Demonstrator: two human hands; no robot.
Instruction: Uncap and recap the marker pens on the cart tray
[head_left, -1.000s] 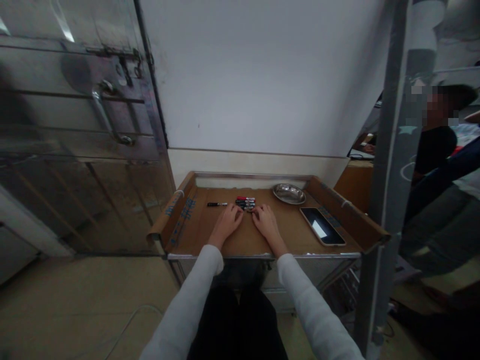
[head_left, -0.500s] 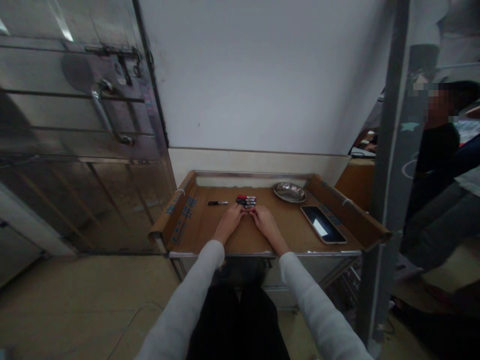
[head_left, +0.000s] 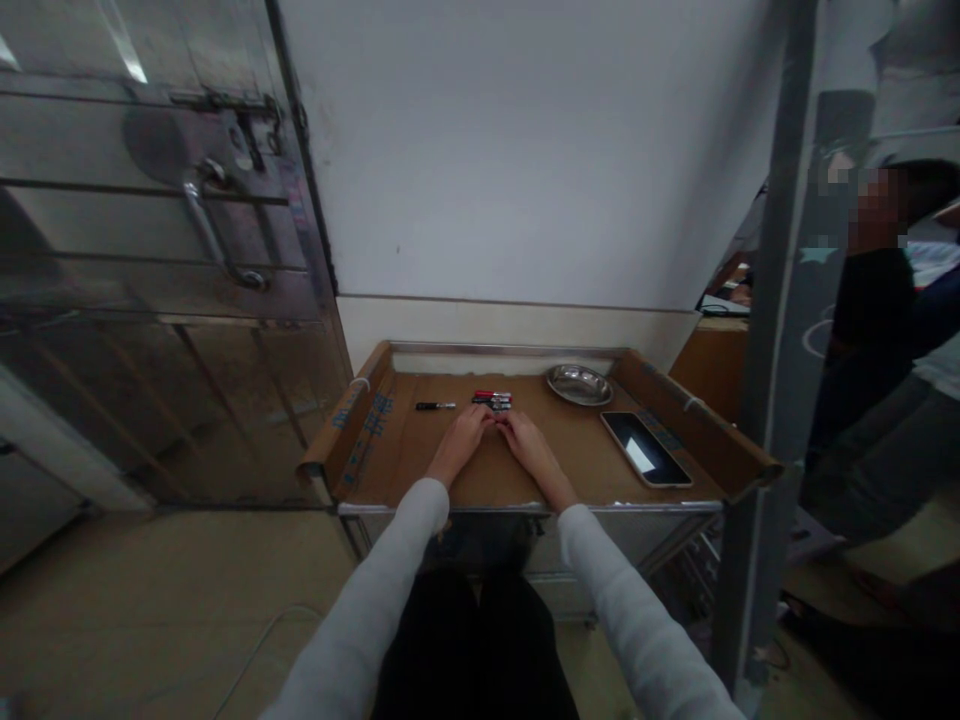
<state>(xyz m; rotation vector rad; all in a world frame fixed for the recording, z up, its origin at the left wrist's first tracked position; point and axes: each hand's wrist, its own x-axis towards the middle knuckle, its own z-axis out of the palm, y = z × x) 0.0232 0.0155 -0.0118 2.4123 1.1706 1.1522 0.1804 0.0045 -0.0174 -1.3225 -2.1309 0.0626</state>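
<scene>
My left hand (head_left: 466,431) and my right hand (head_left: 522,437) meet over the cardboard-lined table, fingertips together and curled closed. Whatever lies between the fingers is too small and hidden to name. Just beyond the fingertips sits a small row of pens or markers, a red one (head_left: 492,394) at the back and dark ones (head_left: 491,400) in front of it. A single black pen or marker (head_left: 435,406) lies apart, left of the row.
A shallow metal dish (head_left: 579,386) stands at the back right. Nearer the right side lies a phone (head_left: 646,449). Folded cardboard walls (head_left: 694,415) border the table's sides. A grey post (head_left: 774,330) rises at the right, with a person (head_left: 877,300) beyond it.
My fingertips have shifted very slightly and now cover the gap between the hands more. The pens or markers, dish and phone stay where they were.
</scene>
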